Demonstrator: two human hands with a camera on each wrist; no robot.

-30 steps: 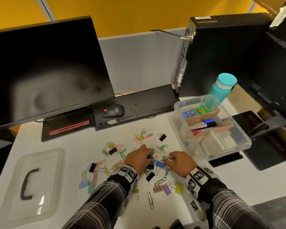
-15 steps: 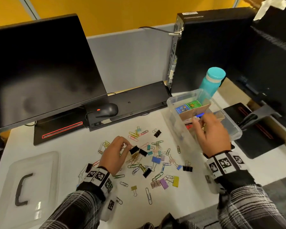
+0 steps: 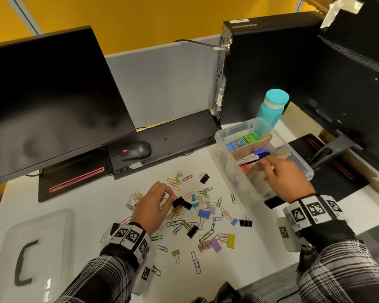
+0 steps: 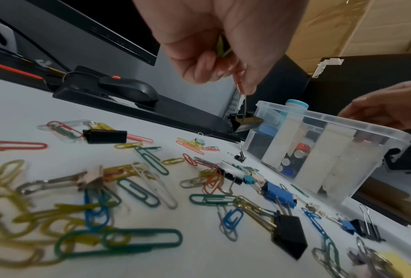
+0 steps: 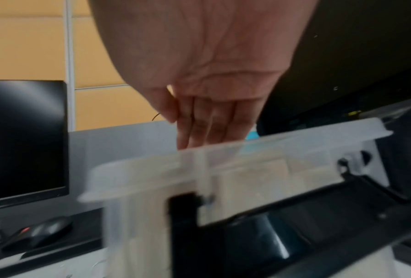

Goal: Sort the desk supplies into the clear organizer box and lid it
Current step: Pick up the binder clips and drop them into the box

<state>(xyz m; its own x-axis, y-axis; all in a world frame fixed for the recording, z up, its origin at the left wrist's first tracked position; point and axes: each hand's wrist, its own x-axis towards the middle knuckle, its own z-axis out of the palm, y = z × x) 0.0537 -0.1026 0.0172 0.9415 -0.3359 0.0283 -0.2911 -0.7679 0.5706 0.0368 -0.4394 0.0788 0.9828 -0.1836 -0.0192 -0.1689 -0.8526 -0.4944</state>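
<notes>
Many coloured paper clips and binder clips (image 3: 202, 213) lie scattered on the white desk (image 3: 85, 202). My left hand (image 3: 167, 194) hovers over the pile's left part and pinches the wire handle of a black binder clip (image 4: 246, 122), which hangs just above the desk; a few yellow paper clips show inside the palm (image 4: 221, 47). The clear organizer box (image 3: 228, 136) stands to the right, holding markers (image 3: 256, 157) and small coloured boxes (image 3: 235, 145) between cardboard dividers. My right hand (image 3: 269, 169) is over the box's near compartments, its fingers (image 5: 199, 127) straight and empty.
The clear lid (image 3: 53, 226) with a black handle lies at the desk's front left. A monitor (image 3: 53, 95), a mouse (image 3: 136, 150) and a black keyboard (image 3: 173, 136) stand behind the clips. A teal bottle (image 3: 271, 108) and a PC tower (image 3: 260, 68) are behind the box.
My right hand left the clip pile and moved right over the box. My left hand shifted left within the pile and lifted a black binder clip by its handle.
</notes>
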